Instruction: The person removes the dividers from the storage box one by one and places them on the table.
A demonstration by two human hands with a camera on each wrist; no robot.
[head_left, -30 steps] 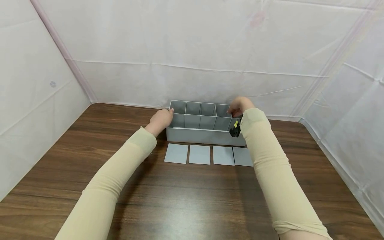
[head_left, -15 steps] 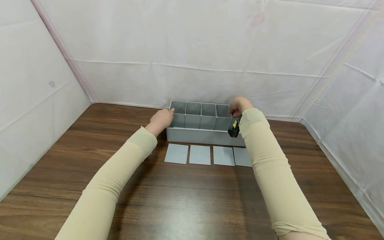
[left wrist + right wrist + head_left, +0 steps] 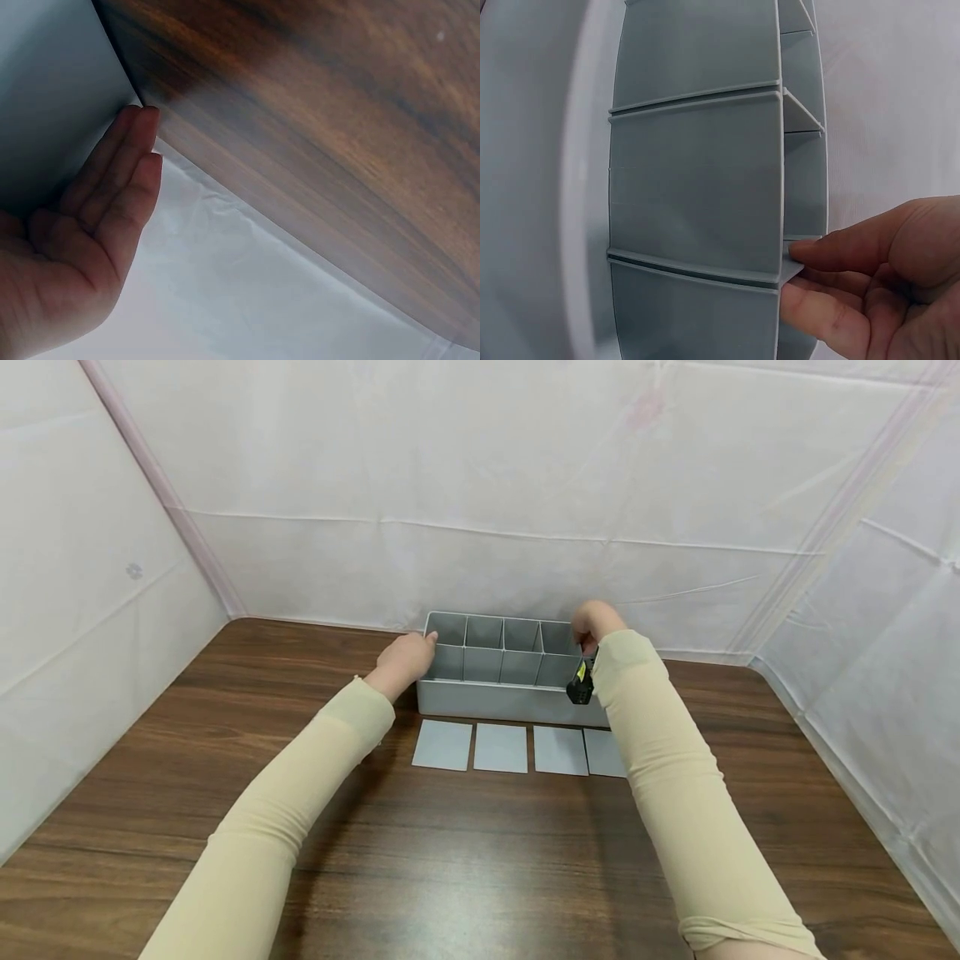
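A grey plastic organiser box (image 3: 510, 700) with several compartments stands near the back of the wooden table. My left hand (image 3: 406, 658) lies flat against the box's left end wall (image 3: 52, 105), fingers straight. My right hand (image 3: 595, 622) is over the box's right end, and its thumb and fingers (image 3: 832, 251) pinch the top edge of a short grey divider (image 3: 793, 264) seated in the box (image 3: 697, 195). A small black and yellow device (image 3: 578, 683) is strapped at my right wrist.
Several flat grey divider panels (image 3: 500, 747) lie in a row on the table (image 3: 450, 860) just in front of the box. White fabric walls (image 3: 480, 510) close in the table at the back and both sides.
My right hand has shifted slightly left and down over the box's right end. The left hand and the box have stayed put.
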